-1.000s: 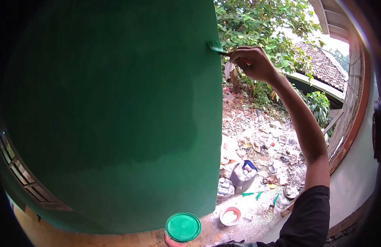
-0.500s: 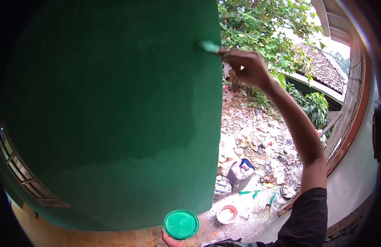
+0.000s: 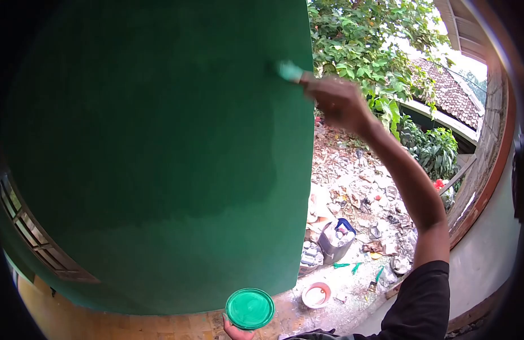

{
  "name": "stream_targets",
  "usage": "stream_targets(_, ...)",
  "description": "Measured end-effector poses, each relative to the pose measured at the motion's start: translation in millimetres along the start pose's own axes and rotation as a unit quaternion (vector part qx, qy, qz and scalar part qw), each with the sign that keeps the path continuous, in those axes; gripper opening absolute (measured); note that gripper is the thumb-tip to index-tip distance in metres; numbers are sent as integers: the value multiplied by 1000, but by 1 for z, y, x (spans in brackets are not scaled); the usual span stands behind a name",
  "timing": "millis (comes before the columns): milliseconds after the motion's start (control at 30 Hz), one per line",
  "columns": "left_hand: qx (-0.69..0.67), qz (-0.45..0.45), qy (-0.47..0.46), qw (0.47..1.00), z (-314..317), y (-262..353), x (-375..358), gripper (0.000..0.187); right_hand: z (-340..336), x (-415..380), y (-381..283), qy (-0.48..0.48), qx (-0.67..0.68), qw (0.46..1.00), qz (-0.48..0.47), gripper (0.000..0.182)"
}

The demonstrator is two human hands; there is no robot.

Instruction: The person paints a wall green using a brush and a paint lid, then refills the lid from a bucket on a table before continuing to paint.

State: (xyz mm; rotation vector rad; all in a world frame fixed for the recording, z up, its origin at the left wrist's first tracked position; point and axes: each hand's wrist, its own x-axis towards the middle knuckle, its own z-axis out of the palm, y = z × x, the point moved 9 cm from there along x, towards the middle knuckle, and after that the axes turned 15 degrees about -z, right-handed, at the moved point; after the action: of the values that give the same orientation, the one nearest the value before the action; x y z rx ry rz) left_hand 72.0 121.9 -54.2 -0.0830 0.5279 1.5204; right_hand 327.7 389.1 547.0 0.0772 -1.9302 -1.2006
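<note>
My right hand is raised at the upper middle, closed around the handle of a paintbrush. The brush's head, coated in light green, is at the green wall near its right edge. Darker green covers the wall's upper part, with a paler band along the bottom and right side. Low in the view, my left hand holds a round lid with green paint on it from below. Only part of this hand shows.
A pink bucket stands on the ground right of the wall's lower corner. Behind it are a dark container filled with rubbish and scattered litter. A louvred window is at the left, a wooden frame at the right.
The view has shifted slightly, so the wall edge and yard appear farther right. My right hand and the brush sit slightly lower in view. The left hand and lid have hardly moved.
</note>
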Motion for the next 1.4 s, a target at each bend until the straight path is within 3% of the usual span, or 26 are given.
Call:
stream_targets(33, -1, 1, 1, 1000, -1, 1, 1, 74, 27, -14, -21, -95, 3, 995, -20, 16)
stream_targets(100, -45, -16, 0, 999, -5, -3, 0, 74, 27, -27, -68, -77, 155, 984, -47, 15)
stream_targets(133, -49, -17, 1, 999, -6, -5, 4, 74, 34, -27, -73, -164, 300, 939, 40, 15)
stream_targets(167, -20, -16, -4, 1000, -4, -6, 4, 74, 39, -33, -81, -246, 435, 857, 129, 16)
stream_targets(200, 13, -16, -7, 1000, -2, -4, 2, 74, 34, -35, -79, -185, 464, 858, 121, 18)
stream_targets(233, 16, -17, -5, 1000, -1, -4, 2, 74, 33, -36, -68, -133, 375, 915, 60, 16)
stream_targets(300, 49, -12, -18, 999, 15, -6, 1, 74, 27, -30, -20, -113, 269, 954, 67, 16)
stream_targets(367, 22, -17, -12, 1000, 0, -8, 8, 74, -2, -6, 7, -33, 195, 979, 55, 21)
stream_targets(400, -5, -23, -6, 1000, -5, -7, 11, 74, -23, 8, 7, 39, 105, 994, 8, 14)
stream_targets(433, -5, -23, -4, 1000, -9, -6, 12, 74, -37, 16, -1, 59, 47, 997, -25, 16)
stream_targets(500, 34, -25, -4, 999, -5, -8, 16, 76, -20, 1, -20, 5, -1, 998, -67, 17)
stream_targets(567, 33, -29, -7, 999, -1, -9, 17, 75, 24, -34, -60, -93, 55, 989, -101, 12)
stream_targets(600, 33, -33, -9, 999, 2, -10, 16, 75, 26, -40, -83, -81, 91, 986, -116, 7)
stream_targets(633, 32, -34, -9, 999, 5, -10, 17, 75, 32, -49, -91, -103, 213, 970, -62, 10)
stream_targets(700, 8, -35, -20, 999, 13, -11, 15, 75, 44, -56, -95, -242, 459, 848, 112, 18)
stream_targets(733, 10, -38, -16, 999, 12, -11, 13, 75, 40, -56, -90, -141, 437, 885, 69, 22)
stream_targets(767, 18, -31, -18, 999, 13, -9, 15, 75, 28, -49, -77, -105, 288, 952, 10, 17)
stream_targets(800, 24, -25, -18, 999, 13, -9, 16, 74, 43, -59, -46, -170, 289, 938, 85, 13)
stream_targets(833, 24, -26, -15, 999, 10, -10, 14, 74, 21, -39, -31, -91, 222, 970, 32, 12)
stream_targets(900, 3, -29, -14, 999, 6, -9, 17, 74, -20, -15, -15, 28, 82, 996, 12, 11)
stream_targets(967, 1, -30, -6, 1000, -3, -8, 18, 74, -36, -10, -17, 84, 30, 996, -29, 18)
stream_targets(1033, 1, -31, 0, 1000, -6, -8, 16, 74, -5, -41, -40, -19, 34, 999, -14, 18)
stream_targets(1100, -11, -38, -8, 999, -2, -10, 14, 73, 13, -55, -98, -46, 52, 993, -100, 16)
stream_targets(1167, -5, -38, -7, 999, -6, -11, 15, 73, 48, -93, -128, -139, 264, 954, -4, 14)
stream_targets(1233, 5, -40, -5, 999, -7, -12, 11, 73, 51, -99, -148, -171, 418, 889, 76, 15)
stream_targets(1400, -29, -43, -14, 999, -7, -11, 12, 73, 48, -80, -94, -82, 331, 939, 43, 14)
